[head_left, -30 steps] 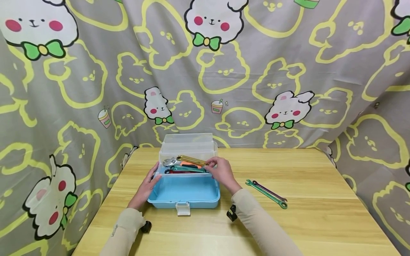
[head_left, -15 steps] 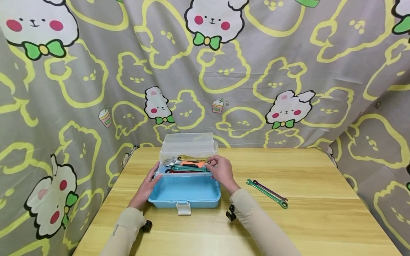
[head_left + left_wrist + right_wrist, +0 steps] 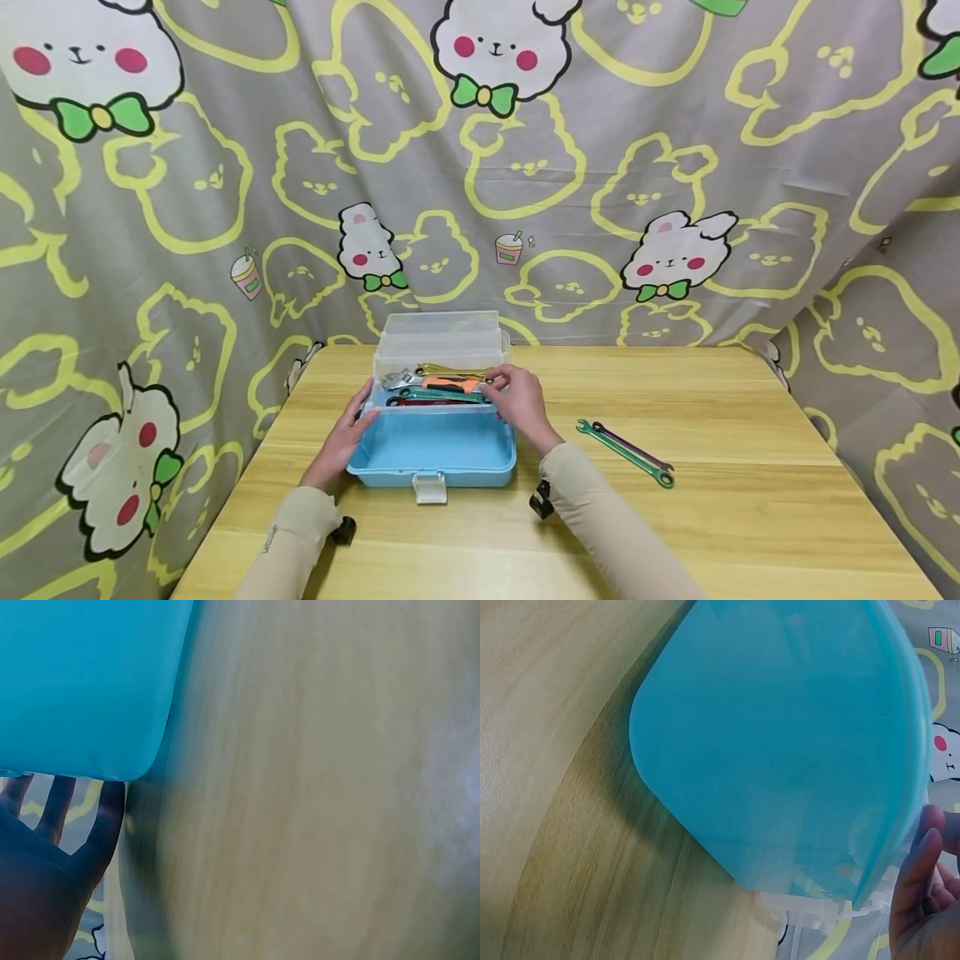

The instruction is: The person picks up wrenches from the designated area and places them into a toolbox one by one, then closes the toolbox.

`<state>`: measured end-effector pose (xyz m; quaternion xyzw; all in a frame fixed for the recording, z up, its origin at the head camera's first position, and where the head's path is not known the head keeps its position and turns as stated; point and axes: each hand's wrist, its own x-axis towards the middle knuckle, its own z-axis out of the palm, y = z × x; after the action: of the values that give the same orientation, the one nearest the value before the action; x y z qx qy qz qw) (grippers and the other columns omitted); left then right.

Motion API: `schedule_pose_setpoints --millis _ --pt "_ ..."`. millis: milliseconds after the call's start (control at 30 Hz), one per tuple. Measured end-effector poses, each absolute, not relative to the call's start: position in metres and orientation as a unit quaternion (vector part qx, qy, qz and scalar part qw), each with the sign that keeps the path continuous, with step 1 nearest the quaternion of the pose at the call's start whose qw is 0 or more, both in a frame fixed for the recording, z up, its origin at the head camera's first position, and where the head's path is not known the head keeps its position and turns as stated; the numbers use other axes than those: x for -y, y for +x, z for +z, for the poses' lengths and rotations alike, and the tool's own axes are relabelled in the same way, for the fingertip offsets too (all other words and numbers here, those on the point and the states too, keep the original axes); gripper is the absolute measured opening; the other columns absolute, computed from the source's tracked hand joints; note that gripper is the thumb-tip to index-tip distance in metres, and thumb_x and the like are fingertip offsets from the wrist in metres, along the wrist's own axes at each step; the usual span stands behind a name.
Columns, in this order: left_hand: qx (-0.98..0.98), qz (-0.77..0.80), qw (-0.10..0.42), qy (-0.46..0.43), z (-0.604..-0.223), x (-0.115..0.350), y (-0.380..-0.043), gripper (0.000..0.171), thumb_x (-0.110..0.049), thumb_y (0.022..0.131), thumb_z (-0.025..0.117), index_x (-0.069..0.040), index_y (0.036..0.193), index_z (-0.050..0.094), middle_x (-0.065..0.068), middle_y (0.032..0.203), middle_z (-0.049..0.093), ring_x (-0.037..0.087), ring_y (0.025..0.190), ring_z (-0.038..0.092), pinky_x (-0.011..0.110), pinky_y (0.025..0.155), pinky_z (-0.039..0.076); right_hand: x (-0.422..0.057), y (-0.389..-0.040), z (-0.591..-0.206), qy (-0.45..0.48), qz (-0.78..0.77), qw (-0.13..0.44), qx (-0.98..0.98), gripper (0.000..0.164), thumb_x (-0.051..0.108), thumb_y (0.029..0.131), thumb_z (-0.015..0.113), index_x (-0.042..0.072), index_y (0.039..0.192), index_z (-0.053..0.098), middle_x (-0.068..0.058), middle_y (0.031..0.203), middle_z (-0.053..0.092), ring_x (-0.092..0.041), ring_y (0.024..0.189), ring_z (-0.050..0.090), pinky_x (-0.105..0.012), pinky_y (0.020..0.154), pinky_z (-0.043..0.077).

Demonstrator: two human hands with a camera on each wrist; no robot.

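A blue toolbox point(image 3: 432, 478) stands open on the table, its translucent tray point(image 3: 435, 409) raised at the back. In the tray lie a silver adjustable wrench point(image 3: 397, 380), a gold wrench point(image 3: 448, 370), an orange tool point(image 3: 453, 384) with a black part, a teal wrench point(image 3: 442, 395) and a red wrench point(image 3: 438, 403). My left hand point(image 3: 351, 429) holds the tray's left end, thumb at its front corner; the left wrist view shows fingers point(image 3: 56, 808) at the blue rim. My right hand point(image 3: 521, 404) holds the tray's right end, thumb and finger pinched close together; their contact is partly hidden.
On the wooden table point(image 3: 735, 517), right of the box, a green wrench point(image 3: 626, 454) and a purple wrench point(image 3: 633, 447) lie side by side. A white latch point(image 3: 430, 490) hangs at the toolbox front. The clear lid point(image 3: 438, 333) leans back near the patterned curtain point(image 3: 570, 192).
The gold wrench, at my right fingers a second ago, now lies flatter at the back of the tray, and the orange tool shows more. My left hand has stayed in place.
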<state>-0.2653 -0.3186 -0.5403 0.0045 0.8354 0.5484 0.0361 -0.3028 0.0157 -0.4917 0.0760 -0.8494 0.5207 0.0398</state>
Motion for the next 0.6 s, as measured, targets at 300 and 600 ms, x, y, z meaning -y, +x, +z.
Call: schedule_pose_setpoints --millis 300,600 --pt "-0.838 0.546 0.024 0.007 -0.541 0.316 -0.262 0.069 -0.050 0.109 0.047 -0.039 0.167 0.013 0.006 0.176 0.002 0.045 0.160 0.000 0.074 0.122 0.007 -0.026 -0.299 -0.488 0.105 0.539 -0.004 0.835 0.028 0.020 0.097 0.075 0.007 0.121 0.072 -0.006 0.095 0.075 -0.017 0.050 0.064 -0.028 0.047 0.054" --pt "-0.829 0.556 0.056 -0.020 -0.525 0.311 -0.257 0.070 -0.047 0.109 0.047 -0.038 0.167 0.010 0.006 0.176 -0.002 0.044 0.160 -0.003 0.076 0.121 0.005 -0.088 -0.278 -0.472 0.135 0.552 -0.050 0.821 0.035 0.016 0.097 0.074 0.007 0.131 0.068 -0.012 0.114 0.072 -0.027 0.067 0.071 -0.040 0.061 0.061"
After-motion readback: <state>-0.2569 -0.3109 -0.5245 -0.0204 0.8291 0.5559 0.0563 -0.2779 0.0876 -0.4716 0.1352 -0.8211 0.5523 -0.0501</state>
